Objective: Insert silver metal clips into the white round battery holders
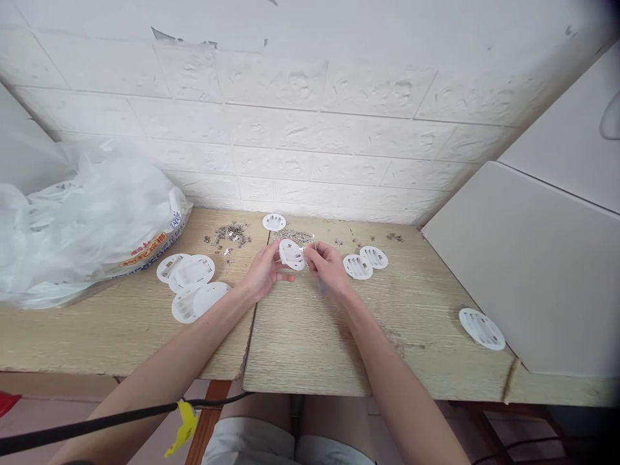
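My left hand (264,271) holds a white round plastic disc (291,256) with slots in it, tilted up above the table. Close against the disc's right edge is my right hand (327,263), its fingers pinched around a thin rod-like tool (314,240) whose exact kind I cannot make out. A small shiny piece shows at the right fingertips, too small to name. Just behind the hands lies a pile of small metal pieces (293,236). Another slotted white disc (274,222) rests near the wall.
Several white discs (191,274) lie on the left, with a heap of metal pieces (233,234) behind them. A plastic bag (106,219) stands at far left. Two discs (358,267) overlap on the right; another disc (482,328) lies by a pale panel (527,271). A black cable (145,411) crosses in front.
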A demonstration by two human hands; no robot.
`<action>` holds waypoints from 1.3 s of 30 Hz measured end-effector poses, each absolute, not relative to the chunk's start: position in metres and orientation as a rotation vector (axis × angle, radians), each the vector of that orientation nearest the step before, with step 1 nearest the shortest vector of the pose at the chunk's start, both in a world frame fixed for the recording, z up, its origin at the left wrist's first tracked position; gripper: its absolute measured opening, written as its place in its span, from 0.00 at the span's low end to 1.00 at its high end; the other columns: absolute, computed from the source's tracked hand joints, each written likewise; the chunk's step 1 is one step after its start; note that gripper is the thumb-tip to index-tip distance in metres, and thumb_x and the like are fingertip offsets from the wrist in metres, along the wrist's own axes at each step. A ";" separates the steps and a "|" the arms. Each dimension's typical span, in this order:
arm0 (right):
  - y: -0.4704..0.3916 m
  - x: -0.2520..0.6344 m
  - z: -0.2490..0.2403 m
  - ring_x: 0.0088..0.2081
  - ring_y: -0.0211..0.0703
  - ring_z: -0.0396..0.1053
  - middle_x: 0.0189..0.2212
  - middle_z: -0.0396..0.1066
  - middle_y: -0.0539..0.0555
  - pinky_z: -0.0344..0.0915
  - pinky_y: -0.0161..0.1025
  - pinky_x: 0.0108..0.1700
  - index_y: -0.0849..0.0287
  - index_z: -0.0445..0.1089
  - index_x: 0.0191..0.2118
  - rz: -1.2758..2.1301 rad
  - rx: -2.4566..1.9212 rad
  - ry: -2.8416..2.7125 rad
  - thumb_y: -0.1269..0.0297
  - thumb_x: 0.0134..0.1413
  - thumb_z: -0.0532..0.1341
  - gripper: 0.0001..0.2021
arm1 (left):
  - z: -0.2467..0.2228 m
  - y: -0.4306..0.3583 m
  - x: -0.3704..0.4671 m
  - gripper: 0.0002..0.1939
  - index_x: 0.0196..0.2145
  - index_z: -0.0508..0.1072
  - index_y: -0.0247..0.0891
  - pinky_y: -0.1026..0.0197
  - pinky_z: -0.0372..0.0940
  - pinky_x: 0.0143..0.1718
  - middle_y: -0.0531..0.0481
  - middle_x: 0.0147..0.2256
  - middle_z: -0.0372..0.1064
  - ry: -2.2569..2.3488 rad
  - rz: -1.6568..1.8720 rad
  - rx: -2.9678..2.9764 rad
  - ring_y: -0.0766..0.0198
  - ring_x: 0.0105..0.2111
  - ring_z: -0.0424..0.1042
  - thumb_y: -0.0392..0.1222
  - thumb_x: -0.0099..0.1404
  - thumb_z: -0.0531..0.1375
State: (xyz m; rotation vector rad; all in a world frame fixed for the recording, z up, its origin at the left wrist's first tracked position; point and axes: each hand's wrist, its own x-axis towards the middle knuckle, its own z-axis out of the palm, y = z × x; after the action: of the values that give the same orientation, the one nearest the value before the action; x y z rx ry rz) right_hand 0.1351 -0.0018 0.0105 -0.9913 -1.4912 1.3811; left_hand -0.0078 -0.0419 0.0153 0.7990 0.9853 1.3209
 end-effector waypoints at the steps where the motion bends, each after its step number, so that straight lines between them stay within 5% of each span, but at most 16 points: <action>1: -0.002 0.135 0.011 0.19 0.31 0.48 0.15 0.53 0.43 0.47 0.32 0.21 0.58 0.62 0.27 1.377 -0.980 -1.506 0.56 0.48 0.59 0.11 | 0.015 -0.042 -0.007 0.20 0.46 0.70 0.38 0.64 0.68 0.20 0.43 0.40 0.71 0.996 1.332 0.809 0.60 0.32 0.72 0.52 0.62 0.54; 14: -0.002 0.132 0.007 0.24 0.33 0.57 0.23 0.58 0.46 0.56 0.34 0.27 0.58 0.61 0.30 1.503 -0.734 -1.586 0.53 0.50 0.60 0.13 | 0.011 -0.046 -0.004 0.14 0.33 0.64 0.39 0.66 0.65 0.16 0.50 0.27 0.69 1.071 1.291 1.008 0.59 0.28 0.73 0.50 0.57 0.60; 39: -0.004 0.137 0.012 0.24 0.34 0.57 0.21 0.59 0.46 0.51 0.32 0.24 0.58 0.62 0.28 1.579 -0.865 -1.582 0.51 0.45 0.62 0.15 | 0.006 -0.045 -0.007 0.16 0.33 0.67 0.38 0.67 0.62 0.18 0.52 0.23 0.69 1.099 1.235 1.186 0.68 0.20 0.66 0.54 0.57 0.59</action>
State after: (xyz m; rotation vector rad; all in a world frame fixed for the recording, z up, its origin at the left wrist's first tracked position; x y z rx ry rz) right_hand 0.1368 -0.0038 0.0117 -0.8645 -1.5815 1.5788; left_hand -0.0071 -0.0454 0.0060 1.1861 1.0991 1.2351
